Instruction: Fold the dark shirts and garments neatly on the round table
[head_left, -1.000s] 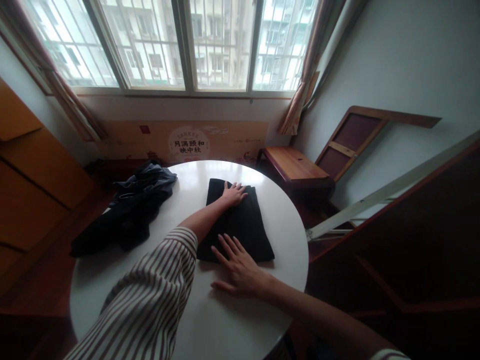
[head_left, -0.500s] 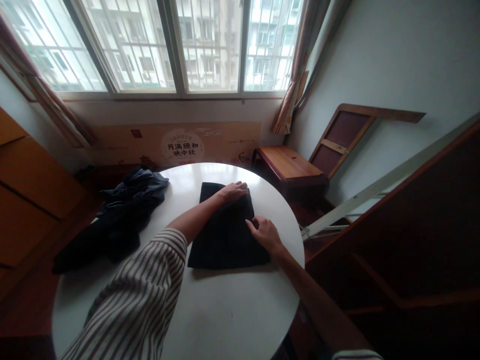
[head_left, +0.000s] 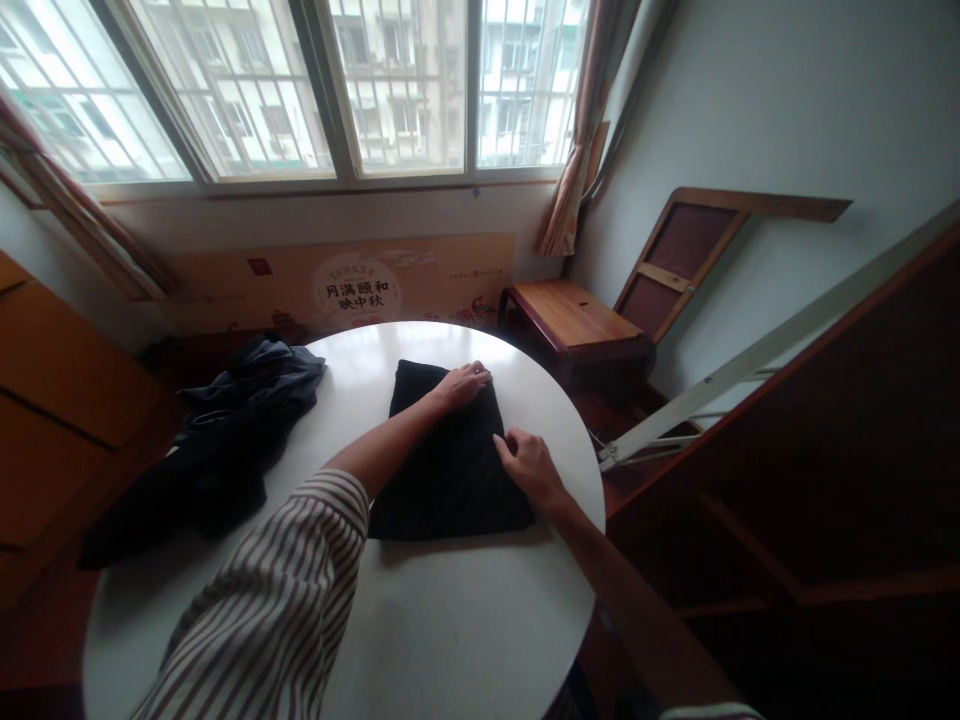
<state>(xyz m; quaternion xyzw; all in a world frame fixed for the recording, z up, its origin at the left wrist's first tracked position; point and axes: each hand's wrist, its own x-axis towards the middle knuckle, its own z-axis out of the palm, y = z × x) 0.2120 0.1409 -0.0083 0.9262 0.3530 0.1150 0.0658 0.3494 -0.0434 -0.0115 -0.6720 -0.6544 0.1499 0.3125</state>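
Observation:
A folded black garment (head_left: 442, 490) lies flat as a rough rectangle on the round white table (head_left: 420, 620); its exact kind does not show. My left hand (head_left: 463, 386) reaches across it, with curled fingers closed on its far right corner. Lower down along the right side, my right hand (head_left: 526, 462) pinches the garment's edge between thumb and bent fingers. The fingertips of both hands are partly hidden. To the left, a crumpled heap of dark clothes (head_left: 232, 430) rests on the table and hangs over its edge.
Beyond the table at the right stands a low wooden stool (head_left: 574, 312). A dark wooden panel with a pale metal strut (head_left: 705, 390) slopes close along the right side. Orange cabinets (head_left: 67, 400) stand left, and a barred window (head_left: 397, 90) fills the back.
The view has shifted slightly, so the table and clothes sit a little further left. Both hands keep nearly the same places on the garment, whose right edge has slanted slightly inward.

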